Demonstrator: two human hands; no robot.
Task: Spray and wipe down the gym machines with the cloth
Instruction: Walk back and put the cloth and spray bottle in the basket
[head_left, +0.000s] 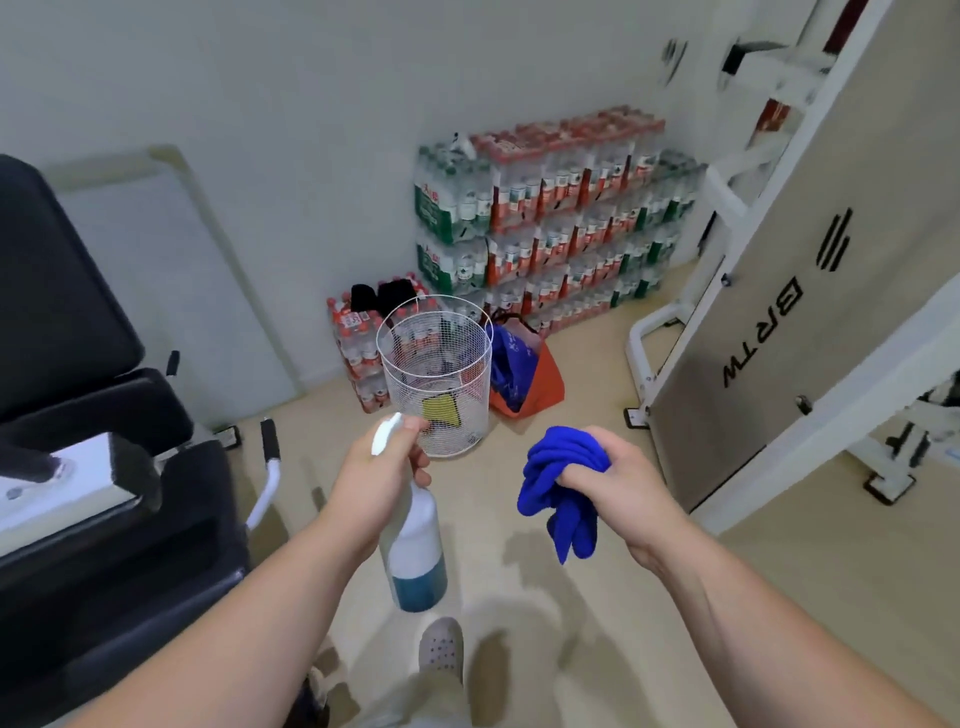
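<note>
Left grip (382, 467): we hold the white plastic spray bottle (415, 551) by its neck; part-filled, light, likely slick.
Right grip (623, 478): closed round our bunched blue cloth (558, 483); soft, limp, best kept balled.
Machines: black padded seat (67, 291) at our left, white-framed grey panel (769, 364) at our right.

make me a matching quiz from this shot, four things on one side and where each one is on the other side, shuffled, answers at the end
Things
1. spray bottle
2. blue cloth
3. wire basket
4. bottled water packs

Places
a. stacked against the wall
b. bunched in the right hand
c. on the floor, a yellow item inside
d. gripped in the left hand

Pairs: 1-d, 2-b, 3-c, 4-a
</note>
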